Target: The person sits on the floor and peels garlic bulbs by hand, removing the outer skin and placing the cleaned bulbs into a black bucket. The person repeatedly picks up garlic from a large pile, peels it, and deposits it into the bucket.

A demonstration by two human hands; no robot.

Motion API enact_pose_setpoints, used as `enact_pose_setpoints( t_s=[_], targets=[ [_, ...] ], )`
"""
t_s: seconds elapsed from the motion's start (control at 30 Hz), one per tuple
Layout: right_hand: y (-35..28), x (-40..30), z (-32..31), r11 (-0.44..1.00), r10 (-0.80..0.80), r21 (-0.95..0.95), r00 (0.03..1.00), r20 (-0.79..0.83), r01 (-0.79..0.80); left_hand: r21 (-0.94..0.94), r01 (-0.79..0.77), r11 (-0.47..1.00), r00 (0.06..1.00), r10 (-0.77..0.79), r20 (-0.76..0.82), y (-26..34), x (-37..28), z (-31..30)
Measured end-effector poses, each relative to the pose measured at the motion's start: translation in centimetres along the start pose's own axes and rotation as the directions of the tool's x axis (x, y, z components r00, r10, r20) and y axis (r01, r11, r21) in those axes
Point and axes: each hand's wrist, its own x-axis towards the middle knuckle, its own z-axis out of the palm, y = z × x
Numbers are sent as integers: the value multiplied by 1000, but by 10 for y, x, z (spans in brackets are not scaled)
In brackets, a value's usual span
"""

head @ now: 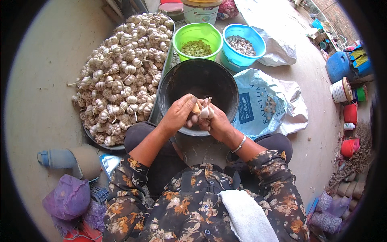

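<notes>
My left hand [179, 111] pinches a yellowish garlic clove [197, 108] between thumb and fingers. Right beside it, a partly opened garlic bulb [207, 112] with a short stem pointing up is gripped by my right hand [221, 123]. Both hands meet over the near part of a deep black bucket [198, 77], whose inside is dark and partly hidden by them. On the left, a long tray [165, 71] is heaped with whole garlic bulbs [125, 78].
Beyond the black bucket, a green bucket [198, 28] holds greenish cloves and a blue bucket [234, 62] holds pale cloves. A printed sack [257, 96] with some cloves lies at right. Bottom left are a plastic bottle [57, 158] and a purple mesh bag [68, 196].
</notes>
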Motion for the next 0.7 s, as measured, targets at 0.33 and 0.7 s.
enact_pose_setpoints(
  t_s=[0.33,0.7],
  targets=[
    [29,9,-9,959,-209,-246,942,-261,144,587,-286,758,893,433,-125,-16,2,22],
    [23,20,-22,752,-512,-570,838,-189,331,684,-289,669,889,453,-67,-7,-1,31]
  ],
)
